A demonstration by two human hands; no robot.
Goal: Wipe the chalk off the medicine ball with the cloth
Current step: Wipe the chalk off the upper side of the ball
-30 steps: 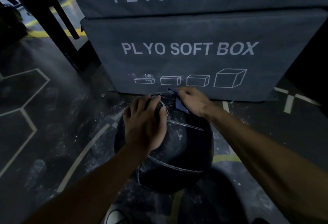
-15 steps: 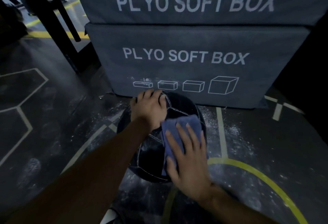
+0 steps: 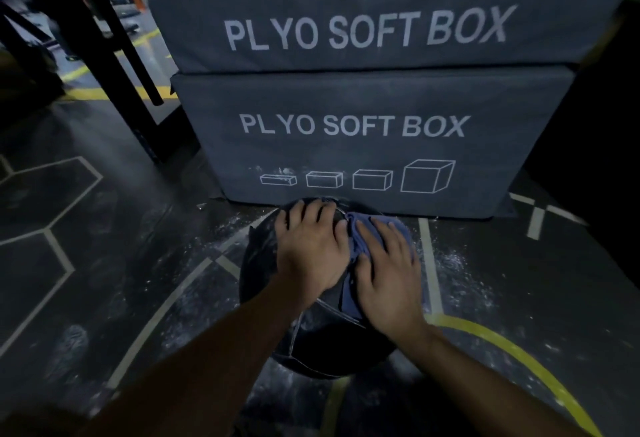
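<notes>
Right hand (image 3: 388,270) flat, fingers spread and straight, pressing blue cloth (image 3: 349,292) onto top of black medicine ball (image 3: 325,343). Left hand (image 3: 310,249) palm-down beside it, fingers straight, steadying ball on chalk-dusted floor (image 3: 131,263), just before stacked plyo soft boxes (image 3: 363,145).

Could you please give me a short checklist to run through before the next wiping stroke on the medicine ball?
1. Cloth under the wiping hand: ok. The right hand lies flat on the blue cloth.
2. Ball steadied: ok. The left hand rests on top of the medicine ball.
3. Ball seated on the floor: ok, in front of the lower plyo box.
4. Chalk left on the ball: not ok. Pale smears show on the near panel.
5. Far side of the ball clean: cannot tell, hidden.
6. Floor around it clean: not ok, white dust scattered.
</notes>
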